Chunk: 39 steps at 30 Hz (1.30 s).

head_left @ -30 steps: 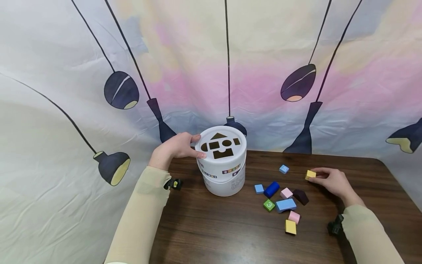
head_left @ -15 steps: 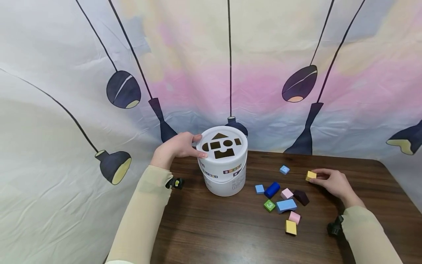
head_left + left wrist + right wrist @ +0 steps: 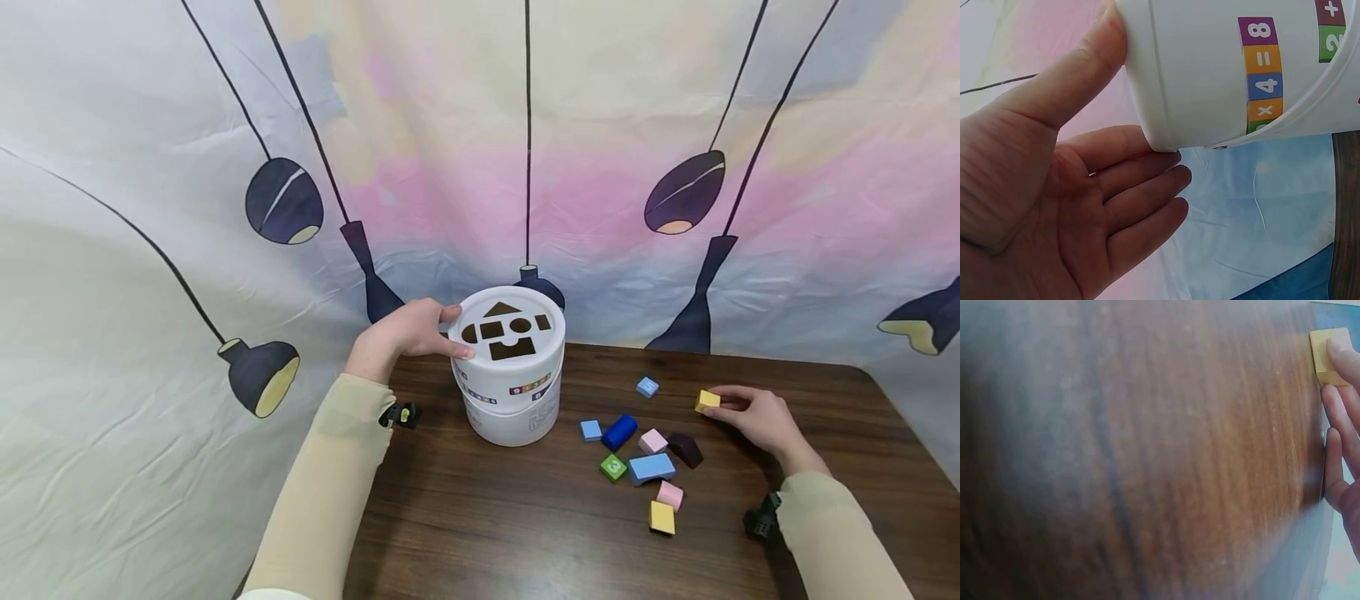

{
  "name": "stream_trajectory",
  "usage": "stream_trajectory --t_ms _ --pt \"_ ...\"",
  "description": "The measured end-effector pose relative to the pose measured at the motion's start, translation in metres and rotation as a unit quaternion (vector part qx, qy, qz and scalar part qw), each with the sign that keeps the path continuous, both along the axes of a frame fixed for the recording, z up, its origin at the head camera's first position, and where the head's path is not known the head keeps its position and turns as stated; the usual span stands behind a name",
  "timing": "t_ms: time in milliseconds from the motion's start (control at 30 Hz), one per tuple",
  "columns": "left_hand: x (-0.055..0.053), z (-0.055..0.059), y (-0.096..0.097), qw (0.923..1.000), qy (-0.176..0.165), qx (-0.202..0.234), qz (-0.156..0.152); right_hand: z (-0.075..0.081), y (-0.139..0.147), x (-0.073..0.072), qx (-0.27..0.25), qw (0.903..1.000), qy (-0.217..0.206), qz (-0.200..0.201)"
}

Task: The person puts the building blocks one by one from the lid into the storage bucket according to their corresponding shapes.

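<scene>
Toward the right of the brown wooden table (image 3: 540, 525), a person's right hand (image 3: 763, 419) pinches a yellow block (image 3: 707, 401) between thumb and fingers; its underside is hidden, so I can't tell whether it touches the wood. Well apart, the left hand (image 3: 402, 332) rests, thumb and forefinger parted, against the lid (image 3: 543, 342) of a white shape-sorter bucket (image 3: 501, 429), whose printed sum (image 3: 1263, 65) ends "x 4 = 8", the first digit mostly covered by the handle (image 3: 1291, 115).
</scene>
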<state>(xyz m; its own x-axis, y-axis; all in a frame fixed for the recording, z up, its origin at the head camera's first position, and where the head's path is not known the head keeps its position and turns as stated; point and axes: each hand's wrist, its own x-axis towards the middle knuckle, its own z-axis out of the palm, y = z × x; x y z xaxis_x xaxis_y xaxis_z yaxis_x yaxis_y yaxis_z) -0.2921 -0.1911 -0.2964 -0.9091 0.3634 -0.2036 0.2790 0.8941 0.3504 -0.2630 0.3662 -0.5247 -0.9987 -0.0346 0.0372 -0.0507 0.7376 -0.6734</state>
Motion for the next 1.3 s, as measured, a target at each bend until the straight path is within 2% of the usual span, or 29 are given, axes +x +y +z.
stream_trajectory --t_ms 233,533,767,1033,1300 --pt "0.002 0.003 0.002 1.0 -0.006 -0.002 0.0 -0.005 -0.001 0.003 0.004 0.9999 0.012 -0.01" --pt "0.0 0.004 0.006 0.9999 -0.007 -0.007 -0.004 -0.003 0.005 0.004 -0.002 1.0 0.008 0.003" --pt "0.001 0.004 0.004 0.9999 -0.002 -0.014 -0.005 -0.002 0.003 0.003 -0.012 0.9998 0.016 -0.005" --pt "0.001 0.005 0.005 0.9998 0.0 -0.021 -0.006 0.022 -0.015 -0.003 -0.041 0.9987 0.03 0.005" --pt "0.0 0.006 0.005 0.9995 0.0 -0.031 -0.008 0.058 -0.042 -0.011 -0.066 0.9964 0.033 0.04"
